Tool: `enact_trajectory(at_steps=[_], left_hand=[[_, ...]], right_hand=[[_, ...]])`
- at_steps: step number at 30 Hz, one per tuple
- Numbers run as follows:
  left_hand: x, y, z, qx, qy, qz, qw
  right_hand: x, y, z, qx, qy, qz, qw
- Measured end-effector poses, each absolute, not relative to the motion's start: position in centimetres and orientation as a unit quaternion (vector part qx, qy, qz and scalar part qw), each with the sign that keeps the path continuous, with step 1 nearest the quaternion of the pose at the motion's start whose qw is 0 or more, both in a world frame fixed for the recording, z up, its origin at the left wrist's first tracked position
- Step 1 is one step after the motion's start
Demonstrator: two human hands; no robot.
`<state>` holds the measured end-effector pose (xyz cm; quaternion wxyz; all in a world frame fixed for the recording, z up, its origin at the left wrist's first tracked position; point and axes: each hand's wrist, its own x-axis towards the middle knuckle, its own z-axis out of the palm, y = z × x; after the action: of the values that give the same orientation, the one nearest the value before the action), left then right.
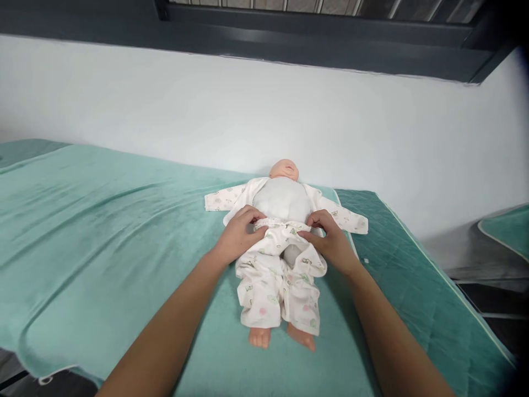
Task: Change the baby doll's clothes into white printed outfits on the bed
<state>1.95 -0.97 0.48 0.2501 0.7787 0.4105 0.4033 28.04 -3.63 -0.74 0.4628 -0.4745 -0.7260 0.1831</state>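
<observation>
A baby doll (285, 170) lies on its back, head toward the wall and bare feet toward me. Its patterned white jacket (349, 218) is spread open with the sleeves out to both sides, over a plain white torso. Patterned white trousers (264, 298) cover its legs, with an opening at the crotch. At the waistband's left side, my left hand (243, 234) pinches the fabric between thumb and fingers. My right hand (328, 240) grips the waistband's right side in the same way.
A light green cloth (103, 237) with creases covers the surface under the doll. A darker green quilted pad (397, 275) lies to the right. Behind stands a white wall (248, 110) below a dark window frame (264, 38). Another green-covered surface (508, 231) is at the far right.
</observation>
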Motion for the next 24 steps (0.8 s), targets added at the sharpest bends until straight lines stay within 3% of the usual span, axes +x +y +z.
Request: enact_trajectory(at_steps=[10, 18, 24], left_hand=[[2.7, -1.2, -0.1, 0.796, 0.392, 0.440, 0.134], [2.9, -0.6, 0.4, 0.796, 0.388, 0.431, 0.176], [3.3, 0.1, 1.2, 0.810, 0.385, 0.392, 0.207]], right_hand=[[28.6, -3.1, -0.6, -0.445, -0.757, 0.161, 0.451], [28.1, -3.3, -0.5, -0.454, -0.773, 0.068, 0.437], [27.3, -2.0, -0.1, -0.568, -0.705, 0.076, 0.418]])
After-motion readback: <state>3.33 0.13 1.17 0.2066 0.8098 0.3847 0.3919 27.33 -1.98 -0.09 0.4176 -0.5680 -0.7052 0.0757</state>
